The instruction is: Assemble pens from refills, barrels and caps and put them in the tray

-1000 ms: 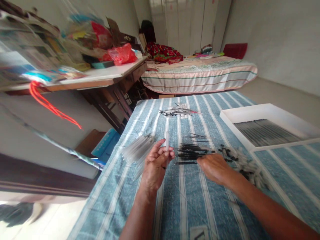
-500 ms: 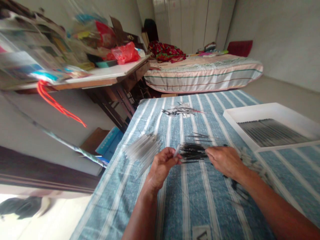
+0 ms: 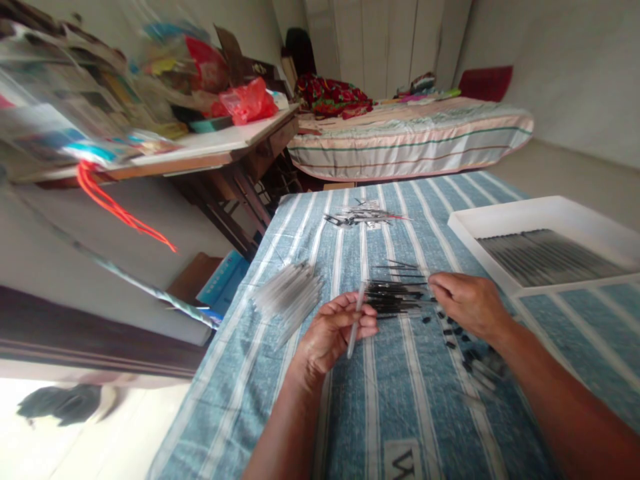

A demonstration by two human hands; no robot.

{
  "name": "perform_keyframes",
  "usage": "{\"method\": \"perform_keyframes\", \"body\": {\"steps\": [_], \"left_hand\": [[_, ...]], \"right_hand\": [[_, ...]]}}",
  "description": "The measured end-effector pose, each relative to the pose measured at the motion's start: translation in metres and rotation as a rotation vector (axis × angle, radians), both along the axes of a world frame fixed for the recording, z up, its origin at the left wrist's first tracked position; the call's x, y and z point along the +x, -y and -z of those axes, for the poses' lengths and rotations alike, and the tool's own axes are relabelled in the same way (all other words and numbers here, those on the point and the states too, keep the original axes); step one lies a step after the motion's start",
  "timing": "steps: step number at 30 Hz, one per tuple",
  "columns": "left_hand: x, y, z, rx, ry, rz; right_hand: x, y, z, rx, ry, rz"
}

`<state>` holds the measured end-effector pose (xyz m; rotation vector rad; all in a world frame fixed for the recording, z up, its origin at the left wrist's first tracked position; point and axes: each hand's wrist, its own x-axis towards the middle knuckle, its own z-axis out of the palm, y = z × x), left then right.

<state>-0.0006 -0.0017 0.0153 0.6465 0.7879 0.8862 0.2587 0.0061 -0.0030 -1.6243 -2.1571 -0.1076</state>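
Tube in left hand; black rods (piled) beside; box beyond

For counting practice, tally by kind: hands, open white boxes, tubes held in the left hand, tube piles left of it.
Left hand and right hand: 2
Open white box: 1
Held tube: 1
Tube pile: 1
Total: 5
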Motion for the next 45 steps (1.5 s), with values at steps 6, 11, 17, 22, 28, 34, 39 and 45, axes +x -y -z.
{"method": "perform_keyframes", "body": {"steps": [6, 11, 17, 22, 28, 34, 39, 45], "left_hand": [[0.006, 0.000, 0.007, -0.040, 0.067, -0.050], [0.010, -0.002, 0.014, -0.066, 0.243, -0.182], [0.013, -0.002, 0.011, -0.084, 0.435, -0.322], [0.012, 0.000, 0.005, -0.104, 0.494, -0.411], [0.011, 0.002, 0.003, -0.103, 0.520, -0.400], [0.011, 0.003, 0.003, -0.021, 0.557, -0.373], [0.013, 0.005, 0.000, 0.036, 0.558, -0.332], [0.014, 0.007, 0.000, 0.066, 0.551, -0.288]], "right_hand": [[-0.001, 0.000, 0.000, -0.005, -0.035, -0.015], [0.000, -0.001, 0.004, 0.018, -0.051, -0.023], [0.002, -0.004, 0.015, 0.227, -0.056, -0.112], [0.001, -0.004, 0.018, 0.266, -0.062, -0.159], [0.000, -0.004, 0.017, 0.274, -0.083, -0.177], [-0.005, -0.001, 0.015, 0.271, -0.210, -0.167], [-0.024, 0.011, 0.010, 0.099, -0.531, -0.161], [-0.044, 0.023, 0.003, -0.129, -0.794, -0.251]]}}
